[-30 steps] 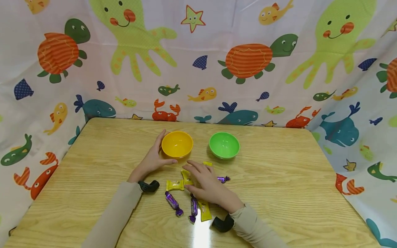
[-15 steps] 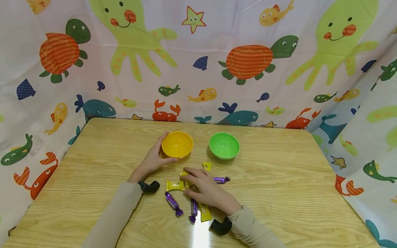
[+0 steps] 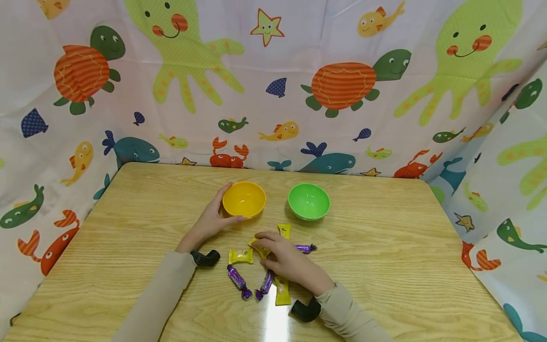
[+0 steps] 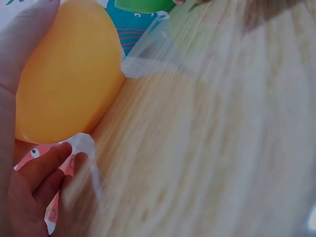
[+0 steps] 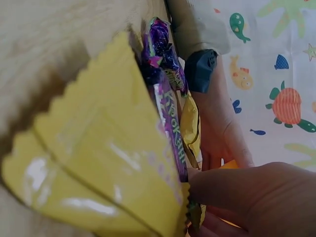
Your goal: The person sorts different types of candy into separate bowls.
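Note:
My left hand [image 3: 210, 222] holds an orange bowl [image 3: 244, 200] by its left side, thumb in front and fingers behind. In the left wrist view the bowl [image 4: 74, 74] stands beside the thumb. My right hand [image 3: 287, 259] pinches a yellow-wrapped candy [image 3: 259, 247] between thumb and fingers, low over the table. Around it lie a yellow candy [image 3: 241, 256] to the left, another [image 3: 284, 231] behind and a third [image 3: 282, 291] nearer. Purple-wrapped candies [image 3: 237, 276] lie to the left, below the thumb [image 3: 265, 284] and to the right [image 3: 304, 248]. The right wrist view shows a yellow wrapper [image 5: 98, 153] close up.
A green bowl [image 3: 309, 202] stands right of the orange one. The wooden table [image 3: 384, 247] ends at a patterned curtain [image 3: 273, 71] behind and at both sides. Each wrist wears a black device [image 3: 306, 309].
My right hand has drawn slightly back, and its fingers have closed on the yellow candy. The purple candy below the thumb has turned. My left hand stays at the bowl.

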### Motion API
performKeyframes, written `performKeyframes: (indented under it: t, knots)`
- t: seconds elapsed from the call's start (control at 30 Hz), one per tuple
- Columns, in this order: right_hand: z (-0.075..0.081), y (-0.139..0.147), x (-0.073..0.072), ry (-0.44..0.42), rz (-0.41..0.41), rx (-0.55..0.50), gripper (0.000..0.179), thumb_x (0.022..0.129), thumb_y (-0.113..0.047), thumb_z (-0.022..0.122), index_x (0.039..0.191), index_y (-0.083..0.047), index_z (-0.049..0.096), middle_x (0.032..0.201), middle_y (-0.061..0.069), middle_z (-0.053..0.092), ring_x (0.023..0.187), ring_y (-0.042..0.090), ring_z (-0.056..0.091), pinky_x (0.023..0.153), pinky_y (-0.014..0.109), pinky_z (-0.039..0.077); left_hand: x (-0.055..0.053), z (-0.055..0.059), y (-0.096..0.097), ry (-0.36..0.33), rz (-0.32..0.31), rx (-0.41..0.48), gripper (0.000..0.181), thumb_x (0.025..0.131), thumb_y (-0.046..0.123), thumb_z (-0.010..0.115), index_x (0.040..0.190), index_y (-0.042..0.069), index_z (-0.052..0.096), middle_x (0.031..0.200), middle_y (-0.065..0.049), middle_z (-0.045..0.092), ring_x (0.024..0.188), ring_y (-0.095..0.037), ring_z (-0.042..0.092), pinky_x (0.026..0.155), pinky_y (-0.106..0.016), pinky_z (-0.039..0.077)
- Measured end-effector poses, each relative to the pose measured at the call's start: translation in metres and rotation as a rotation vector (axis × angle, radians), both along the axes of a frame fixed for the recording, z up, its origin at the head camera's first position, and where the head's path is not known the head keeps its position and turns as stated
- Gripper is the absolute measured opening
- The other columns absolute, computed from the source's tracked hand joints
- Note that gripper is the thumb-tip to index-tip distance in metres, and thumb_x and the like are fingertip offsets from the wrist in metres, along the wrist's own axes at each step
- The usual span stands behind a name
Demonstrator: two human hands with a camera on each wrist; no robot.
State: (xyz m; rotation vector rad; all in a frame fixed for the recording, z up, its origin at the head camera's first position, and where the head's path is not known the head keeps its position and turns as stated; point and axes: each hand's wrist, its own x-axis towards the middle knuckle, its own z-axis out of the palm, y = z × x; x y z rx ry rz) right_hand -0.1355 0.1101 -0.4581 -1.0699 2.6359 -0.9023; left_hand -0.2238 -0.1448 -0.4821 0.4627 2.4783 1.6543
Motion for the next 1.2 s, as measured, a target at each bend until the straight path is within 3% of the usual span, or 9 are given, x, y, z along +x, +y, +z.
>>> performKeyframes:
  t: [0.13, 0.23, 0.5, 0.67, 0.8, 0.97, 1.03, 1.2]
  knots:
    - [0.0, 0.0, -0.001, 0.037, -0.006, -0.018, 0.037, 0.091, -0.005, 0.07, 0.128, -0.009, 0.065, 0.139, 0.01, 0.052, 0.128, 0.025, 0.049, 0.105, 0.039, 0.046, 0.01, 0.02, 0.003, -0.002, -0.006, -0.018, 0.096, 0.089, 0.019, 0.077, 0.159, 0.01, 0.013, 0.162, -0.015, 0.02, 0.148, -0.032, 0.022, 0.12, -0.052, 0.016]
    - [-0.003, 0.0, -0.001, 0.098, -0.006, -0.031, 0.037, 0.088, 0.0, 0.07, 0.124, -0.008, 0.066, 0.133, 0.009, 0.056, 0.122, 0.023, 0.053, 0.103, 0.039, 0.046, 0.015, 0.029, 0.005, 0.0, -0.011, -0.024, 0.094, 0.089, 0.017, 0.077, 0.159, 0.007, 0.014, 0.162, -0.017, 0.021, 0.148, -0.033, 0.023, 0.12, -0.053, 0.016]
    - [-0.008, -0.003, -0.001, 0.269, -0.039, -0.067, 0.038, 0.079, 0.004, 0.073, 0.115, -0.007, 0.069, 0.115, 0.005, 0.062, 0.109, 0.02, 0.056, 0.091, 0.045, 0.038, 0.016, 0.029, 0.004, -0.002, -0.01, -0.014, 0.094, 0.089, 0.019, 0.077, 0.159, 0.008, 0.015, 0.162, -0.017, 0.02, 0.148, -0.033, 0.022, 0.12, -0.053, 0.016]
    - [-0.009, -0.003, -0.001, 0.289, -0.059, -0.089, 0.036, 0.078, 0.005, 0.073, 0.112, -0.006, 0.069, 0.109, 0.004, 0.063, 0.105, 0.02, 0.056, 0.088, 0.042, 0.038, 0.016, 0.029, 0.004, -0.009, -0.008, -0.011, 0.094, 0.089, 0.02, 0.077, 0.159, 0.008, 0.015, 0.162, -0.016, 0.021, 0.148, -0.033, 0.023, 0.12, -0.052, 0.016]
    - [-0.007, -0.002, -0.002, 0.251, -0.062, -0.11, 0.035, 0.079, 0.005, 0.073, 0.112, -0.006, 0.069, 0.109, 0.005, 0.063, 0.105, 0.02, 0.057, 0.088, 0.044, 0.039, 0.015, 0.029, 0.005, -0.005, -0.004, -0.022, 0.095, 0.089, 0.02, 0.077, 0.159, 0.007, 0.015, 0.162, -0.017, 0.021, 0.147, -0.033, 0.023, 0.12, -0.051, 0.017]
    - [0.002, -0.001, -0.005, 0.213, -0.077, -0.173, 0.035, 0.08, 0.007, 0.073, 0.112, -0.005, 0.068, 0.109, 0.006, 0.063, 0.105, 0.023, 0.059, 0.092, 0.057, 0.041, 0.003, 0.005, 0.002, 0.016, 0.006, -0.022, 0.098, 0.087, 0.021, 0.079, 0.16, 0.013, 0.013, 0.163, -0.015, 0.02, 0.148, -0.033, 0.022, 0.12, -0.052, 0.015]
    - [0.008, -0.001, -0.008, 0.208, -0.08, -0.191, 0.035, 0.08, 0.007, 0.074, 0.113, -0.005, 0.068, 0.109, 0.006, 0.063, 0.106, 0.023, 0.059, 0.092, 0.055, 0.04, -0.003, -0.006, 0.0, 0.027, 0.01, -0.015, 0.099, 0.086, 0.025, 0.079, 0.16, 0.018, 0.013, 0.163, -0.011, 0.02, 0.148, -0.03, 0.021, 0.121, -0.051, 0.015]
    - [0.026, -0.001, -0.018, 0.221, -0.087, -0.244, 0.036, 0.078, 0.009, 0.077, 0.11, -0.004, 0.069, 0.107, 0.006, 0.065, 0.103, 0.023, 0.061, 0.091, 0.04, 0.045, -0.005, -0.013, -0.003, 0.047, 0.008, 0.007, 0.1, 0.084, 0.035, 0.081, 0.16, 0.023, 0.016, 0.163, -0.007, 0.022, 0.148, -0.027, 0.023, 0.12, -0.051, 0.015]
